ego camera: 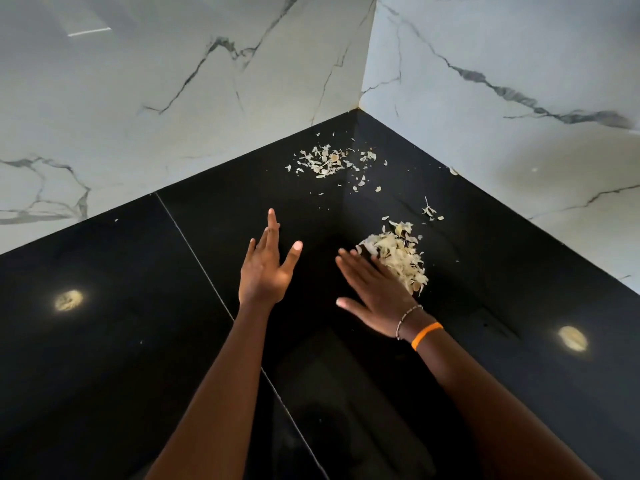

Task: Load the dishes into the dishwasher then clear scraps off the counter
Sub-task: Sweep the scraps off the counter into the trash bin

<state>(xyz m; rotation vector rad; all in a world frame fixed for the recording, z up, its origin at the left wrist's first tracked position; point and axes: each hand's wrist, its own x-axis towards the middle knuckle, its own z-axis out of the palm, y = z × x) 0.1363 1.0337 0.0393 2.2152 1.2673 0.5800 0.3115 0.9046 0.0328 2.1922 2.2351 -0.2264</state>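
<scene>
Both flat: right hand [372,292] touches scrap pile [401,256], left hand [265,268] apart

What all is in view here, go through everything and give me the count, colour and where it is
Near scrap pile: one, pale yellowish, on the counter against the right hand's fingers.
Far scrap pile: one, pale, thinner and scattered, near the back corner.
Loose scraps: a few, pale, between the piles and by the right wall.
Counter: one, glossy black, with a seam running diagonally and two round light reflections.
Marble walls: two, white with grey veins, meeting at the corner.
Orange wristband: one, on the right wrist.
Beaded bracelet: one, pale, just above the wristband.
Left hand: open, fingers spread, holding nothing.
Right hand: open, flat, fingers at the near pile.
</scene>
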